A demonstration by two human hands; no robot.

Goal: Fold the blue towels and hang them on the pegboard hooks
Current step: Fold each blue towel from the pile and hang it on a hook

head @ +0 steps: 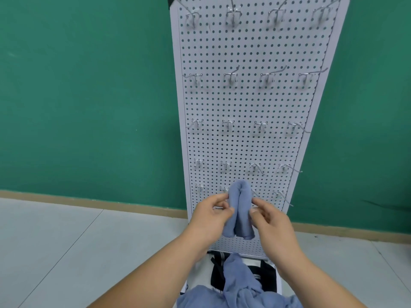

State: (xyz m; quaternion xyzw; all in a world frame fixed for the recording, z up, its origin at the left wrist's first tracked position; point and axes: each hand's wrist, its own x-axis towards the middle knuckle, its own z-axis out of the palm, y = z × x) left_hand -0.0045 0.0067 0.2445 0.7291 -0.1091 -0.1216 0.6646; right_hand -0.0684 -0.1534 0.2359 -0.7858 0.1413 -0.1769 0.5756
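Pinching the blue towel [239, 211], fingers of left hand [211, 215] and right hand [270, 221] curled on it. Lopsided, it might slip off a hook [283, 196].

The towel [239, 210] is soft, matt blue cloth, as is the pile [240, 283] below. The pegboard [244, 103] looks like smooth white painted metal; its hooks [230, 77] are shiny wire. The wall [89, 96] is matt green, the floor [55, 241] smooth pale tile.

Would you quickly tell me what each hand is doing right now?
Left hand: pinching the folded blue towel.
Right hand: pinching the same towel's other side.
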